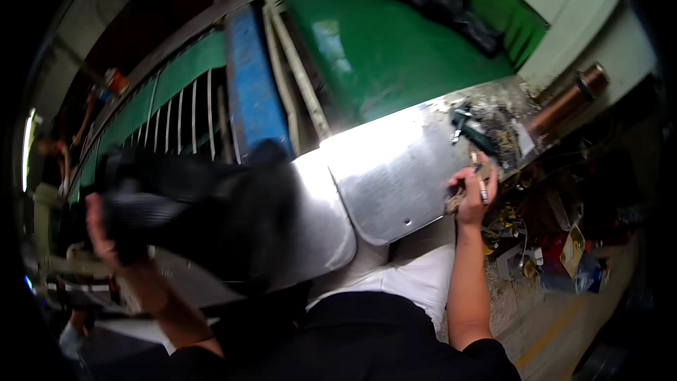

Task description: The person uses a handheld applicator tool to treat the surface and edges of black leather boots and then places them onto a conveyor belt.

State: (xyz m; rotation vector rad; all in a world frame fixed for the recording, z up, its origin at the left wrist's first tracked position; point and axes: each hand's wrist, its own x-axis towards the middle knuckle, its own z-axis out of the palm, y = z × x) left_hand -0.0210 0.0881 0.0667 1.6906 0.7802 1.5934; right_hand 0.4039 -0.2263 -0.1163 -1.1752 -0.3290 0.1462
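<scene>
My left hand point(104, 234) is at the left edge of a large black, glossy, leather-like piece point(204, 204). The hand grips that edge, with part of the fingers hidden behind it. Motion blurs the piece, which hangs over the left part of the shiny metal plates point(384, 180). Over the right end of the plates, my right hand point(471, 196) is closed around a slim pen-like tool point(482, 187) held roughly upright. Something brownish and rough lies against its palm, too unclear to name. A small metal tool with a dark green handle point(474, 135) rests just beyond this hand.
Beyond the plates are a green surface point(395, 56) with crumpled black material point(441, 3), a blue beam point(255, 85) and metal slats. A copper-coloured cylinder point(568, 102) juts out at right. Cluttered parts lie below it. Another person point(60, 155) stands at far left.
</scene>
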